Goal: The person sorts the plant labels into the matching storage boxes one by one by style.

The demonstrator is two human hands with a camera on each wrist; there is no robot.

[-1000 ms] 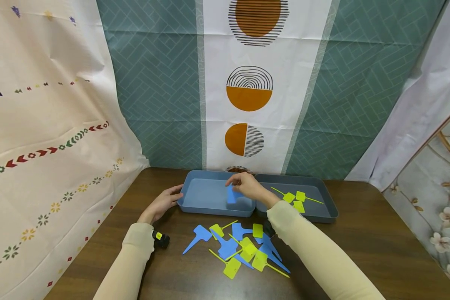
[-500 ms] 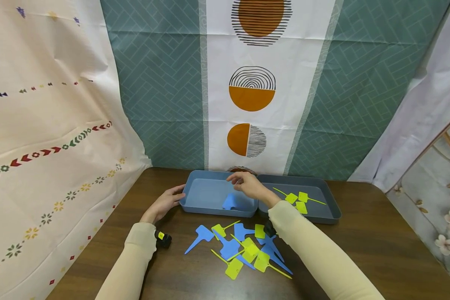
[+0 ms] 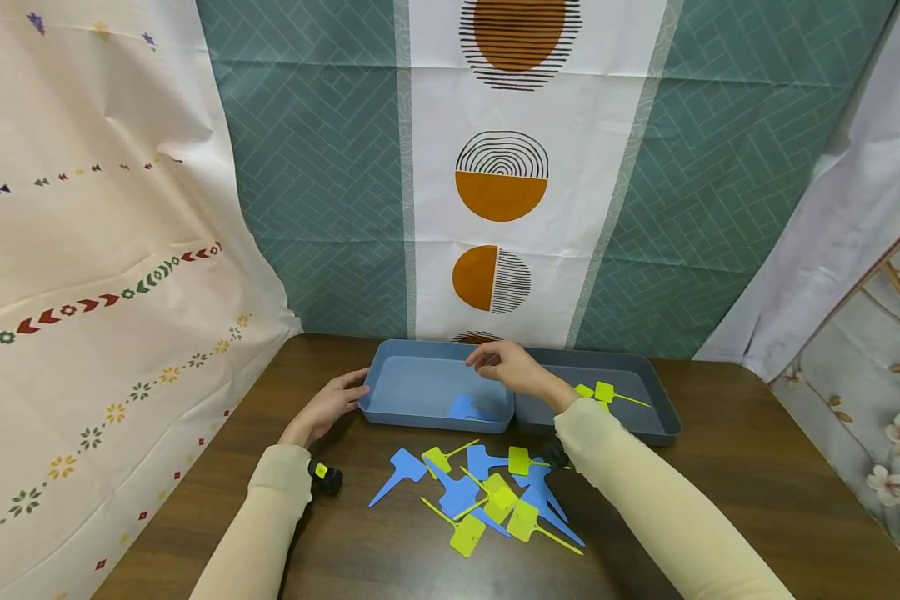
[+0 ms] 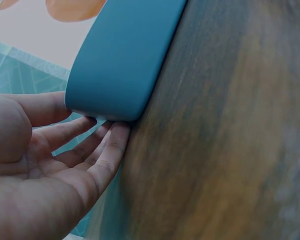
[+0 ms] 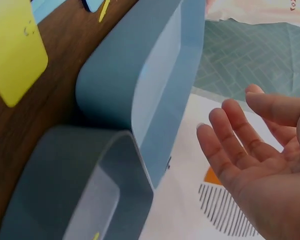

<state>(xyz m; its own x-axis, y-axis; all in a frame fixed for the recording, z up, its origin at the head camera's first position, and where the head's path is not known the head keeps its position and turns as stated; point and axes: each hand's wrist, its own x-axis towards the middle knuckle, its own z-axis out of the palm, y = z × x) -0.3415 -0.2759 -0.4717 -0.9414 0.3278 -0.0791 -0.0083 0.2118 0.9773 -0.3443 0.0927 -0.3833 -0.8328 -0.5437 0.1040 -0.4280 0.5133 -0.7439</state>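
Observation:
In the head view a blue plant tag [image 3: 465,407] lies in the front right part of the blue tray [image 3: 412,382]. My right hand [image 3: 508,368] hovers above that tray's right end, fingers loosely bent and holding nothing. The right wrist view shows the same hand [image 5: 260,145] apart from the tray walls. At the tray's left end, my left hand [image 3: 328,407] touches the outer wall. Seen from the left wrist, the thumb meets the rim and the fairly straight fingers [image 4: 107,155] rest against the tray's end wall [image 4: 120,60].
A dark grey tray [image 3: 633,383] adjoins the blue one on the right, with several yellow plant tags [image 3: 604,392] in it. In front, blue tags [image 3: 459,495] and yellow tags [image 3: 467,536] lie in a loose pile on the wooden table [image 3: 390,558]. Fabric [image 3: 322,208] hangs behind.
My right hand has let go of a blue plant tag, which dropped into the blue tray and now lies flat. The hand has drifted right. My left hand stays at the tray's end.

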